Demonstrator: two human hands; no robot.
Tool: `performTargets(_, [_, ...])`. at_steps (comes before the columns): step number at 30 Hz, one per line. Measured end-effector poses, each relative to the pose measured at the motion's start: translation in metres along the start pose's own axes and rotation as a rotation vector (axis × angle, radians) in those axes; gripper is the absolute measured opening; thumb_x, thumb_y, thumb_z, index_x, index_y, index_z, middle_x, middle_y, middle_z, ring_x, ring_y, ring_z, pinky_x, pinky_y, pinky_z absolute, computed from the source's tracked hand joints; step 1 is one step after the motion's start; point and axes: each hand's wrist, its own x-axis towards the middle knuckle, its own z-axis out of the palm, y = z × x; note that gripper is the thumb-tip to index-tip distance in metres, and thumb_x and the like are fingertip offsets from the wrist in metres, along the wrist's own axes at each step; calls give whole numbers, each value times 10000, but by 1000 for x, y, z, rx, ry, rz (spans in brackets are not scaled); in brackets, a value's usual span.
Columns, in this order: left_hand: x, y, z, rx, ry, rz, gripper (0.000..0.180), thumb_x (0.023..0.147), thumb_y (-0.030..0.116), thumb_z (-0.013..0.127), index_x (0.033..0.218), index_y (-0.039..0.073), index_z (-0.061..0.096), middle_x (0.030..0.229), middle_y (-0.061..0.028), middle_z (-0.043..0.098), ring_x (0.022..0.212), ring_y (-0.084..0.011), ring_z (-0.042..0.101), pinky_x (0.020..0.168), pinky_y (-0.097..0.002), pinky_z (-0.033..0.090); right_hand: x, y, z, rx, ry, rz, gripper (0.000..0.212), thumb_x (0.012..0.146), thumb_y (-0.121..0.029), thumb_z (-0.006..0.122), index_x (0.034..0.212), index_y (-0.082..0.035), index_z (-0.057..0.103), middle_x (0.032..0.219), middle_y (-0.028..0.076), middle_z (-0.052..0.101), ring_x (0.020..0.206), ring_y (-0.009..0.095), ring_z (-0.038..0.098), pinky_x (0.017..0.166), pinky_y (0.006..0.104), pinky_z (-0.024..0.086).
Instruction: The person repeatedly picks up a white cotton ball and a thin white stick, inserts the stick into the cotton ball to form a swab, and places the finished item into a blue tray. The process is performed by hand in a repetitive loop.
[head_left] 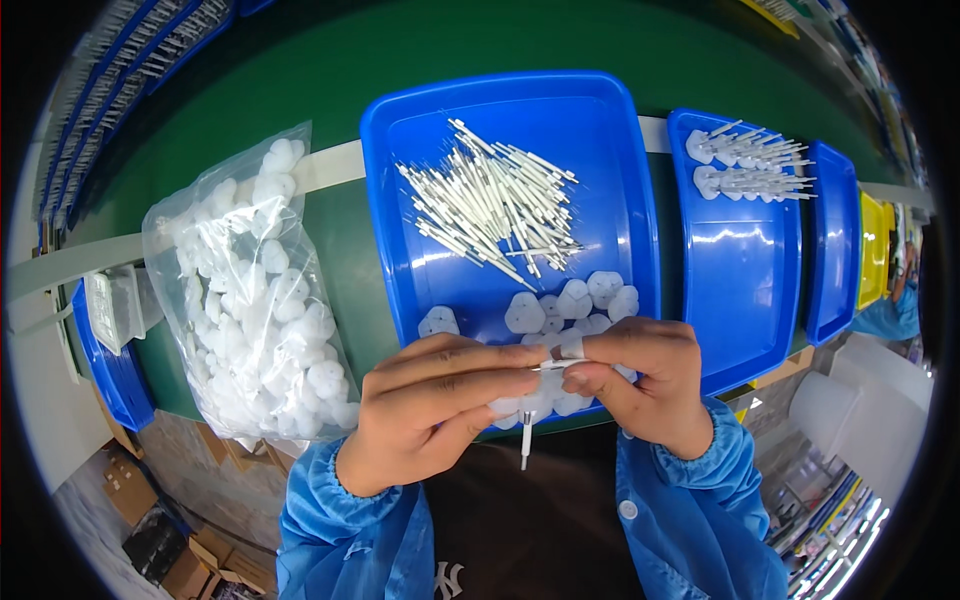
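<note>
Held piece: a small white plastic cap sits between the two hands, just over the near rim of the middle tray, with a thin white pin hanging straight down from it.
Second pin: another thin white pin lies roughly level between the fingertips of both hands, just above the cap.
Left hand: fingers curled narrow, thumb and forefinger pinched on the cap and on the near end of the level pin; the palm side is hidden.
Right hand: fingers bent close together, tips closed on the other end of the level pin; a pale band wraps one fingertip.
Sleeves: both forearms wear blue sleeves with elastic cuffs.
Middle tray: a blue tray directly beyond the hands holds a loose heap of white pins at its centre and a cluster of loose white caps along its near edge, touching the hands' far side.
Bag: a clear plastic bag full of white caps lies just left of the middle tray, near the left hand.
Right tray: a second blue tray stands beside the middle one and carries two rows of assembled caps with pins at its far end.
Further right: another blue tray and a yellow one, well apart from the hands.
Surface: a green tabletop crossed by a pale strip.
</note>
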Motion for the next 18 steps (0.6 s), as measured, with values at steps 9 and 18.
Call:
performTargets(9, [-3,-4,7,-308,-49,-75,193,964,48,800,1131,-40,839,1300,-257,791,1107,-332,805,948,-392,643,-3,-8,3,487,-92,285,123,1023,-81,806,1092,21,814,795,110,788,656,161,749,591,266,553])
performTargets(18, [-14,-16,23,-483,79,-53,232,1043,83,758,1221,-63,789,1293,-250,750,1094,-345,794,931,-411,660,-7,-11,1,840,-161,554,181,1098,-91,717,1135,61,807,760,108,759,621,114,698,560,242,535])
